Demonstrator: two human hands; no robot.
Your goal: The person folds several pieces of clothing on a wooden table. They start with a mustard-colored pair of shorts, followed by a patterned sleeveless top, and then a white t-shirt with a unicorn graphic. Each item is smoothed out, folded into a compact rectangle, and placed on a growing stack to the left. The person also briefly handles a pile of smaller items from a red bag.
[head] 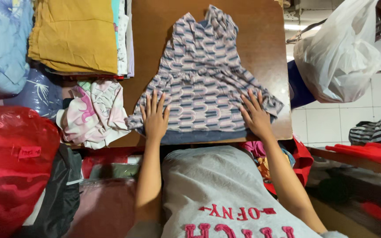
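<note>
A brown wooden table (pixel 261 39) fills the middle of the view, and a striped garment (pixel 203 75) in grey, blue and pink is laid flat on it, neck end away from the person and hem along the near edge, where a plain blue-grey band is seen. To the left, a red plastic bag (pixel 14 163) is crowded against the table, with a folded mustard cloth (pixel 73 35) stacked on other folded fabrics above it and a crumpled pink-and-white printed garment (pixel 95 112) beside the spread piece. A white plastic bag (pixel 338 53) hangs at the right. The left hand (pixel 155 117) is pressed flat on the lower left of the striped garment, fingers spread, nothing gripped; the right hand (pixel 256 114) is likewise laid open on the lower right, near a rumpled corner. As judged, the spreading and smoothing is largely done; no fold has yet been made, so the folding itself is left.
</note>
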